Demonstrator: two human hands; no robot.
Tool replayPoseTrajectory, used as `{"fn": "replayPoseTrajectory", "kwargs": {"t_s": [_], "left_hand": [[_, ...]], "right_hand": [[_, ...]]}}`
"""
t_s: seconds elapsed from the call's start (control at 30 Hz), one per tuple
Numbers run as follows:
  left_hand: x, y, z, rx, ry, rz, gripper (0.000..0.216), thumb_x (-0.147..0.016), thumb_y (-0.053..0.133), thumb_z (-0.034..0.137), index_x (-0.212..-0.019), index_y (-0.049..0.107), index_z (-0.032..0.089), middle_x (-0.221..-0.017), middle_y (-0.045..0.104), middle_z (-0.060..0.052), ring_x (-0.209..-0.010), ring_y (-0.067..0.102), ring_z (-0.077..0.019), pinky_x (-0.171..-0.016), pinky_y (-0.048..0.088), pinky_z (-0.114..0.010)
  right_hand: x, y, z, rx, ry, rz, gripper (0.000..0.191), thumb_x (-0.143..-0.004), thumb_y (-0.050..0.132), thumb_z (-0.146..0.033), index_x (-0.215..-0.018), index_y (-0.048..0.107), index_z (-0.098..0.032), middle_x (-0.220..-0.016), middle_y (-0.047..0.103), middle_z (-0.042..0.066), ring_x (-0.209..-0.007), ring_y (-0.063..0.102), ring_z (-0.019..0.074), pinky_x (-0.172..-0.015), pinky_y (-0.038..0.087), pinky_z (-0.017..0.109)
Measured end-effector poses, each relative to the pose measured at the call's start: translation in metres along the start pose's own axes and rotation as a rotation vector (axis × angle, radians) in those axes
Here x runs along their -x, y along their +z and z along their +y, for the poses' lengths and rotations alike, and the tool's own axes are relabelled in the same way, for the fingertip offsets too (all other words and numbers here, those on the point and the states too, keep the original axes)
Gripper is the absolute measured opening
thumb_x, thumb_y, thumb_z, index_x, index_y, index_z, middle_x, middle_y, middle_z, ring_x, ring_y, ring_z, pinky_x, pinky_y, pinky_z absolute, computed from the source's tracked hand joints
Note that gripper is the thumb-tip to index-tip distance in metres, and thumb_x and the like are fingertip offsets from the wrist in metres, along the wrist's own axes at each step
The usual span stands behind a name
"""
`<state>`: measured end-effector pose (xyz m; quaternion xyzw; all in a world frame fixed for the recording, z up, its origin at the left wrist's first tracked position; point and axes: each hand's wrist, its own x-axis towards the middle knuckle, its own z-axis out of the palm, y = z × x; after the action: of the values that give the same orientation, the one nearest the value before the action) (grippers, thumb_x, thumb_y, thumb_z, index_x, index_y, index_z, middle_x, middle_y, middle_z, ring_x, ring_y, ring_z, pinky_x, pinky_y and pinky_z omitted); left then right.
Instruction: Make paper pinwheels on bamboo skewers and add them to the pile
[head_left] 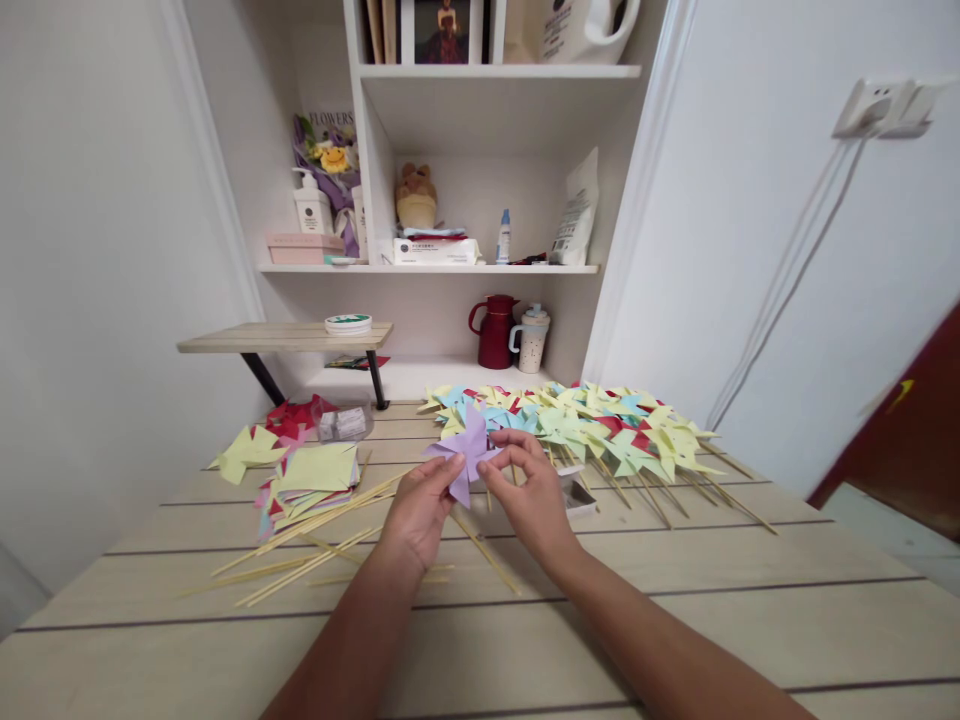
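Note:
A purple paper pinwheel (471, 445) is held up over the middle of the table. My left hand (420, 505) pinches its lower left side between thumb and fingers. On the other side, my right hand (529, 490) is closed with thumb and index finger at the right blade; whether a small pin is also between them I cannot make out. Below the pinwheel a thin wooden stick (491, 558) lies slanting on the table. Just right of my right hand is a small open grey box (579, 498), partly hidden by that hand.
Finished pinwheels on sticks (592, 425) are heaped at the back right. Left are stacked paper squares (319, 468), loose sticks (300, 565), a yellow paper pinwheel (247, 452) and a clear plastic box (343, 420). Behind stand a small raised shelf (285, 338) and a red jug (496, 335).

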<state>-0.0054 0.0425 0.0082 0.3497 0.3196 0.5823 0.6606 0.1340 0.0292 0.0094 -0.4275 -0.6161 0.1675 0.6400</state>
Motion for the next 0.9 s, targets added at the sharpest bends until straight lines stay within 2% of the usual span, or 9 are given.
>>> {"fn": "replayPoseTrajectory", "kwargs": {"t_s": [0.2, 0.3, 0.43, 0.57, 0.7, 0.8, 0.9], "left_hand": [[0.002, 0.006, 0.0, -0.047, 0.104, 0.032, 0.023, -0.063, 0.085, 0.031, -0.079, 0.076, 0.015, -0.078, 0.073, -0.005, -0.074, 0.063, -0.0163, -0.071, 0.048, -0.024], [0.003, 0.007, 0.001, -0.073, 0.162, 0.042, 0.024, -0.065, 0.084, 0.033, -0.079, 0.077, 0.016, -0.078, 0.073, -0.004, -0.072, 0.062, -0.0153, -0.071, 0.047, -0.024], [0.004, 0.006, 0.001, -0.094, 0.199, 0.067, 0.024, -0.063, 0.085, 0.034, -0.079, 0.077, 0.016, -0.081, 0.074, -0.004, -0.076, 0.063, -0.0161, -0.076, 0.048, -0.026], [0.003, 0.005, 0.001, -0.121, 0.199, 0.081, 0.027, -0.062, 0.085, 0.036, -0.079, 0.078, 0.016, -0.08, 0.074, -0.004, -0.076, 0.063, -0.0168, -0.076, 0.048, -0.028], [0.003, 0.005, -0.001, -0.178, 0.219, 0.08, 0.03, -0.063, 0.085, 0.037, -0.083, 0.078, 0.015, -0.083, 0.074, -0.005, -0.076, 0.062, -0.0161, -0.076, 0.047, -0.028], [0.005, 0.008, -0.002, -0.248, 0.257, 0.086, 0.028, -0.065, 0.083, 0.037, -0.08, 0.078, 0.015, -0.081, 0.072, -0.004, -0.075, 0.06, -0.0152, -0.074, 0.046, -0.027], [0.007, 0.011, -0.001, -0.302, 0.289, 0.091, 0.024, -0.065, 0.082, 0.037, -0.075, 0.077, 0.015, -0.077, 0.069, -0.003, -0.073, 0.058, -0.0148, -0.072, 0.045, -0.026]], "right_hand": [[0.0, -0.001, -0.002, -0.011, -0.001, -0.013, 0.016, -0.079, 0.071, -0.028, -0.065, 0.066, -0.021, -0.108, 0.061, 0.008, -0.109, 0.059, 0.0266, -0.101, 0.04, 0.044], [0.0, -0.004, -0.001, -0.031, 0.002, -0.031, 0.012, -0.082, 0.07, -0.034, -0.083, 0.069, -0.022, -0.111, 0.061, 0.008, -0.113, 0.056, 0.027, -0.104, 0.039, 0.045], [-0.003, -0.01, 0.003, -0.193, 0.126, -0.075, 0.034, -0.089, 0.061, -0.046, -0.118, 0.06, -0.027, -0.122, 0.062, 0.007, -0.115, 0.057, 0.0257, -0.102, 0.042, 0.046], [-0.007, -0.013, 0.007, -0.313, 0.232, -0.072, 0.048, -0.086, 0.063, -0.051, -0.128, 0.055, -0.028, -0.132, 0.059, 0.008, -0.124, 0.053, 0.0266, -0.105, 0.042, 0.045], [-0.008, -0.014, 0.006, -0.245, 0.243, -0.137, 0.056, -0.076, 0.075, -0.047, -0.126, 0.059, -0.028, -0.131, 0.059, 0.008, -0.121, 0.055, 0.0284, -0.103, 0.043, 0.046], [-0.007, -0.012, 0.002, -0.177, 0.189, -0.199, 0.041, -0.074, 0.076, -0.044, -0.11, 0.068, -0.027, -0.123, 0.061, 0.007, -0.116, 0.056, 0.0285, -0.102, 0.043, 0.046], [-0.006, -0.01, 0.0, -0.161, 0.176, -0.203, 0.028, -0.071, 0.077, -0.042, -0.093, 0.074, -0.024, -0.116, 0.059, 0.007, -0.115, 0.055, 0.0287, -0.102, 0.042, 0.044]]}}
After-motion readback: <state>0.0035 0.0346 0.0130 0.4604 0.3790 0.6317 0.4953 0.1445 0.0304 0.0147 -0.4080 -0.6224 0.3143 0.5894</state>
